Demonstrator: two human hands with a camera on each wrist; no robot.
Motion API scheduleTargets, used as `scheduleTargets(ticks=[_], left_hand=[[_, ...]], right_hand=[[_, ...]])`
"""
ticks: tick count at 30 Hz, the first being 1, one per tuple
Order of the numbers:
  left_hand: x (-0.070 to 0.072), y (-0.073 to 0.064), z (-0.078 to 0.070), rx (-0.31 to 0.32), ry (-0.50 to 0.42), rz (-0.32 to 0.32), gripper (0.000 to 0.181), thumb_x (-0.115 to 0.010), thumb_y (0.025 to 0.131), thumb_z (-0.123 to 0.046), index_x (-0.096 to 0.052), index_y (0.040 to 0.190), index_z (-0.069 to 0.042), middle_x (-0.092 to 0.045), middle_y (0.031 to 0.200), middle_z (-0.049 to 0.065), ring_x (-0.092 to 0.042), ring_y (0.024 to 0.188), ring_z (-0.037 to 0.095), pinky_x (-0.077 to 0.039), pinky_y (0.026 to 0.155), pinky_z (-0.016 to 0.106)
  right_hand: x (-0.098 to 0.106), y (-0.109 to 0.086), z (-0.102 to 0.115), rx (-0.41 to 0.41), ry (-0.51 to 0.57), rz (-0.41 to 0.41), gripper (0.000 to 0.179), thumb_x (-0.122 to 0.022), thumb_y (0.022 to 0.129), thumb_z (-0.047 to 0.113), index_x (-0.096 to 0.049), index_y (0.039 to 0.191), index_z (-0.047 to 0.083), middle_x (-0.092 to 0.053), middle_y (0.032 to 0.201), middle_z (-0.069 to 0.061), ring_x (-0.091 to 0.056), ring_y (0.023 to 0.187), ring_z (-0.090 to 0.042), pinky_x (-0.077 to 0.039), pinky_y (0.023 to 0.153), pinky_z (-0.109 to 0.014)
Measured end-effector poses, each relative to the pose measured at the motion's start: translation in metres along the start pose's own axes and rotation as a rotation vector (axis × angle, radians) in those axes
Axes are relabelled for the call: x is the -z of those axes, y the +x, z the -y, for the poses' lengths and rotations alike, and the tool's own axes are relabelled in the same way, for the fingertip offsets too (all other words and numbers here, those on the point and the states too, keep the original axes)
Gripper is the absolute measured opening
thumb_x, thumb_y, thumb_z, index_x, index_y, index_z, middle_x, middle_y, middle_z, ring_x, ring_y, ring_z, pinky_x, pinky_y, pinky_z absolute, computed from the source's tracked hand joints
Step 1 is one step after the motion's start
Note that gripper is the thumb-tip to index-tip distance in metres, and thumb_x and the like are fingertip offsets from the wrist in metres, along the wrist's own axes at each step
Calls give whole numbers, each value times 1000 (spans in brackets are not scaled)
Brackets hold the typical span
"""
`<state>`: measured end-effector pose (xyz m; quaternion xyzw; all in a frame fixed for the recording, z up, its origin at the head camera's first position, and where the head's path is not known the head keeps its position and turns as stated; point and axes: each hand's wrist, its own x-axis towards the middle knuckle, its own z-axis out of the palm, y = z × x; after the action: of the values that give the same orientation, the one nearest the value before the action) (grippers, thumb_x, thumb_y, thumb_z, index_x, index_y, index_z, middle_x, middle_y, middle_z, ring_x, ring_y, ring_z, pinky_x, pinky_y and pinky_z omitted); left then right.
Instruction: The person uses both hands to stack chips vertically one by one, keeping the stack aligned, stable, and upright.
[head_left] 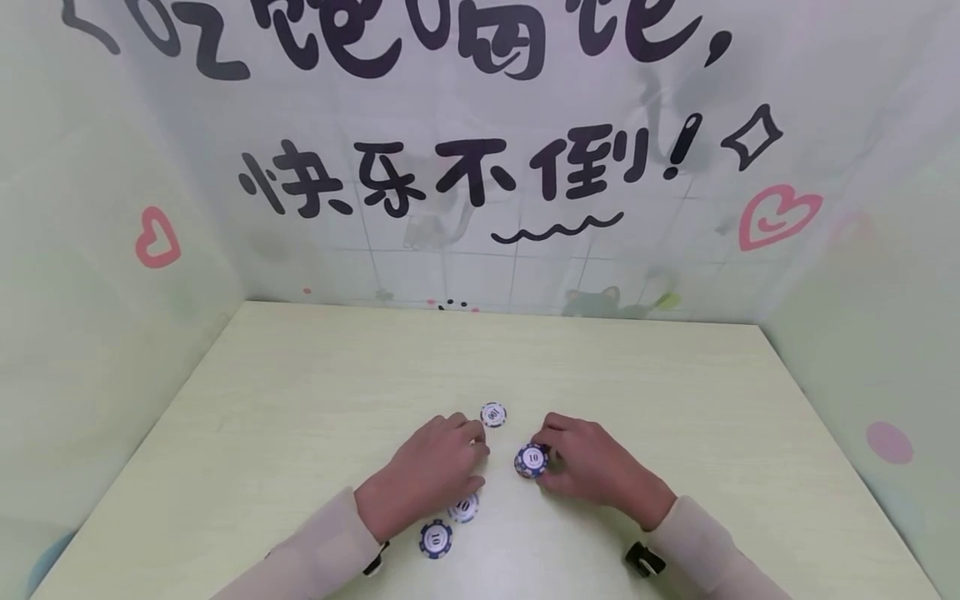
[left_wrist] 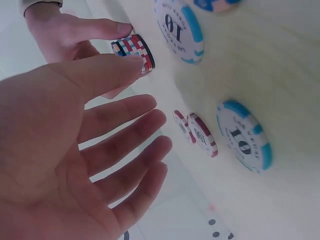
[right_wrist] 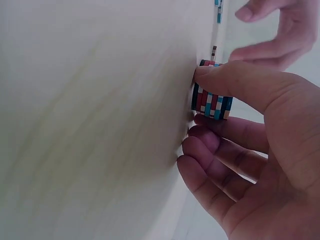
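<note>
A short stack of poker chips stands on the table, a dark blue-edged chip marked 10 on top. My right hand holds it, thumb on one side and forefinger on the other; red, light blue and dark edges show in the right wrist view. To its left, my left hand hovers low over the table, fingers spread and nothing in them. Beyond its fingertips lies a chip marked 100. Near its thumb is a light blue chip marked 10, partly covered by the hand.
Another chip marked 10 lies nearer the front. The left wrist view adds two red-edged chips side by side and a light blue chip. A printed curtain encloses the pale table at the back and sides.
</note>
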<state>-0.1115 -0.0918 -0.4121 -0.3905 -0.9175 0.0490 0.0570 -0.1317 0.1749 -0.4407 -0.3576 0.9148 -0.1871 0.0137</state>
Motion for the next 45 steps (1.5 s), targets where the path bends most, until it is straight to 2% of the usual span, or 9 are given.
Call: scheduleTargets(ticks=[8, 15, 26, 37, 45], left_hand=[[3, -27, -3, -5, -87, 42, 26, -88, 93, -36, -86, 105, -13, -74, 108, 3, -62, 85, 18, -53, 71, 30], [0, -34, -8, -5, -144, 99, 31, -90, 90, -37, -85, 108, -12, -72, 107, 2, -55, 78, 14, -51, 70, 29], [-5, -33, -6, -11, -182, 69, 31, -94, 88, -31, -84, 108, -9, -69, 100, 3, -52, 74, 11, -50, 67, 26], [-7, -30, -5, -2, -219, 67, 27, -91, 86, -24, -81, 104, -7, -62, 89, 0, -45, 71, 9, -47, 64, 25], [-9, -27, -3, -25, -228, 61, 28, -88, 84, -26, -77, 101, -7, -57, 86, -2, -43, 72, 9, -44, 63, 24]], right_hand=[[2, 4, -3, 5, 51, 18, 29, -91, 85, 14, -81, 112, 8, -65, 101, 7, -53, 79, -3, -50, 70, -25], [3, 5, -3, -7, 70, 32, 27, -91, 84, 13, -81, 109, 9, -63, 98, 9, -52, 78, -2, -49, 70, -25], [3, 6, -3, 9, 68, 17, 27, -91, 83, 14, -81, 107, 9, -64, 97, 9, -52, 78, -2, -48, 69, -24], [3, 7, -1, -15, 66, 19, 28, -89, 81, 14, -79, 106, 10, -64, 99, 8, -54, 80, -4, -50, 71, -26], [2, 7, 0, -23, 46, 15, 27, -87, 80, 13, -79, 105, 10, -64, 100, 8, -54, 81, -5, -51, 73, -27]])
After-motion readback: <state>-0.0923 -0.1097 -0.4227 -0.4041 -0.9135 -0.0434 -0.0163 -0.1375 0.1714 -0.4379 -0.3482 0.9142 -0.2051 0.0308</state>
